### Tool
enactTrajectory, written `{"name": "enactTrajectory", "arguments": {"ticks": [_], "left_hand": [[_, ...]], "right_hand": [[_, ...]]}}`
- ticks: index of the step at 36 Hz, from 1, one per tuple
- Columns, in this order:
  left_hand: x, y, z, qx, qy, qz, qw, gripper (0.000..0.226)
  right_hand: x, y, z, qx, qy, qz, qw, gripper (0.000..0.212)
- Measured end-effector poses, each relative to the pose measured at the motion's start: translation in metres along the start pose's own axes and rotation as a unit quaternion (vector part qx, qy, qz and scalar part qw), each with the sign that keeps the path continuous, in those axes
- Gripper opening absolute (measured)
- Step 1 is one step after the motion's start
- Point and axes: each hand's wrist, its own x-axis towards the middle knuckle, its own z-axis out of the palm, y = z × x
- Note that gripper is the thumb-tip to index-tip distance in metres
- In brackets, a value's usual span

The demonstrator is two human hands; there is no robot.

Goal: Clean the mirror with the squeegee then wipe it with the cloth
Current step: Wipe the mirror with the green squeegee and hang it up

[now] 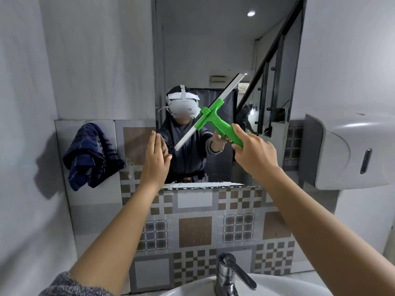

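Gripped green squeegee (213,113) in right hand (254,153), blade slanted across mirror (213,50) centre. Left hand (157,157) flat, empty, at 9 o'clock. Squeegeeing underway; cloth (89,155) hung untouched, wiping left.

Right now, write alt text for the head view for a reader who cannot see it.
A right hand holds a green squeegee tilted diagonally at a wall mirror, while the open left hand rests flat near the mirror's left edge. A dark blue cloth hangs on the wall at left; a faucet and sink sit below.
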Motion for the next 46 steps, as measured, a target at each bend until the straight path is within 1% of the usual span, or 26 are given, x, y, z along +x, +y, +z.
{"name": "enactTrajectory", "arguments": {"ticks": [8, 13, 24, 31, 38, 46], "left_hand": [[0.008, -0.002, -0.008, 0.043, -0.015, 0.045, 0.998, 0.076], [0.018, -0.001, -0.013, 0.047, 0.004, 0.054, 0.997, 0.073], [0.043, 0.007, -0.023, 0.061, 0.009, 0.094, 0.994, 0.08], [0.053, 0.005, -0.023, 0.061, -0.006, 0.11, 0.992, 0.08], [0.054, 0.004, -0.024, 0.078, -0.014, 0.117, 0.99, 0.082], [0.058, 0.003, -0.029, 0.088, -0.022, 0.133, 0.987, 0.079]], "right_hand": [[-0.006, 0.03, 0.0, -0.011, 0.006, 0.019, 1.0, 0.057], [-0.008, 0.047, 0.002, -0.021, 0.007, 0.02, 1.0, 0.056], [-0.021, 0.064, 0.007, -0.005, 0.003, 0.069, 0.998, 0.059], [-0.038, 0.08, 0.012, 0.048, -0.028, 0.149, 0.987, 0.057], [-0.056, 0.073, 0.027, 0.129, -0.053, 0.218, 0.966, 0.058], [-0.074, 0.054, 0.043, 0.159, -0.03, 0.277, 0.947, 0.056]]}}
